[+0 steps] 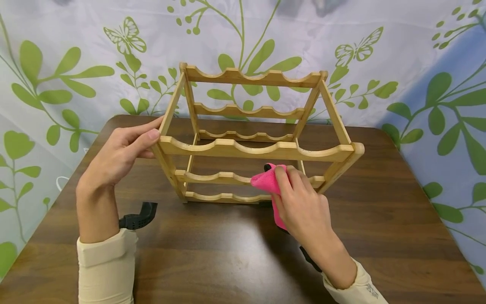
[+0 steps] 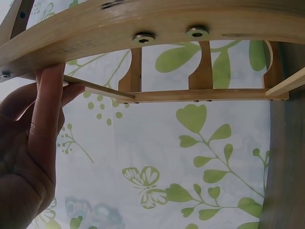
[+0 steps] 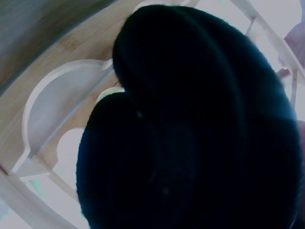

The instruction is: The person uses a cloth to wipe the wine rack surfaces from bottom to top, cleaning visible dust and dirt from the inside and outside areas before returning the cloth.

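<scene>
A light wooden wine rack [image 1: 281,153] with scalloped rails stands upright on the table. At its upper front left corner my left hand [image 1: 117,156] grips the frame, thumb in front and fingers reaching behind the side. The left wrist view shows that hand [image 2: 43,129] up against the wooden upright [image 2: 86,33], which has two metal bolts. My right hand [image 1: 303,207] holds a bunched pink cloth [image 1: 267,180] at the middle front rail, right of centre. A big dark shape [image 3: 190,119] blocks most of the right wrist view, with part of the rack [image 3: 71,43] behind it.
The dark brown wooden table [image 1: 212,261] extends beneath the rack. Behind it hangs a pale curtain [image 1: 95,25] with green leaves and butterflies. Black wrist mounts stick out beside my left wrist [image 1: 138,218] and below my right wrist [image 1: 309,258].
</scene>
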`<control>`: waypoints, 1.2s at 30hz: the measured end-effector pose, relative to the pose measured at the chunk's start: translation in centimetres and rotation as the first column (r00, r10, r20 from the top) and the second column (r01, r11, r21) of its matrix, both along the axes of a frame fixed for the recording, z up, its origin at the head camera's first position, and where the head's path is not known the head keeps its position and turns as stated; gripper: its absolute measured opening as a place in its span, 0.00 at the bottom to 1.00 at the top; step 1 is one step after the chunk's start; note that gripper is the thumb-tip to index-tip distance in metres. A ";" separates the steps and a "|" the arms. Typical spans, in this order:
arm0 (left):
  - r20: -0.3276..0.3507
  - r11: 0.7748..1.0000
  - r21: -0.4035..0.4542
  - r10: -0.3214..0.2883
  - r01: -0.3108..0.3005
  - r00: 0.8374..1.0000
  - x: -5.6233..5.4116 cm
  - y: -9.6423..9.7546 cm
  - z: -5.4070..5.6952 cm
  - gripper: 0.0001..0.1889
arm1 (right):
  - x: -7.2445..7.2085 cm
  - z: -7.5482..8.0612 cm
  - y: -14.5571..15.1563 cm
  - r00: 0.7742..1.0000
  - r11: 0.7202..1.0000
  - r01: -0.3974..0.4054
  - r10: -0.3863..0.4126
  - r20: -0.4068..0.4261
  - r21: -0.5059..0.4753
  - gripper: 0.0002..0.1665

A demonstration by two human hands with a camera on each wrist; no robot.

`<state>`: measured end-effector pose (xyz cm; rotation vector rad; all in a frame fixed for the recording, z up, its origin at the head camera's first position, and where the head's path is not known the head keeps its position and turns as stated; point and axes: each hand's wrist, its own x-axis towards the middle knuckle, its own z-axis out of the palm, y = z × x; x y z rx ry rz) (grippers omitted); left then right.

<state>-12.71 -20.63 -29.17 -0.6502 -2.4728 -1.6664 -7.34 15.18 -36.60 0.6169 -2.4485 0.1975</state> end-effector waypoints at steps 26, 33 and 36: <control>-0.001 1.000 -0.011 0.021 -0.021 1.000 0.0 -0.2 -0.1 0.19 | 0.7 0.4 0.8 0.985 0.984 0.142 -0.130 -0.114 0.108 0.15; 0.004 0.999 -0.030 0.024 -0.024 1.000 0.0 -0.2 -0.1 0.19 | 1.1 0.9 0.1 0.996 1.000 0.024 -0.024 -0.084 0.001 0.25; 0.001 0.999 -0.046 0.028 -0.028 1.000 0.0 -0.1 -0.1 0.19 | 1.2 0.8 -1.2 0.988 0.993 -0.088 0.077 -0.137 -0.081 0.27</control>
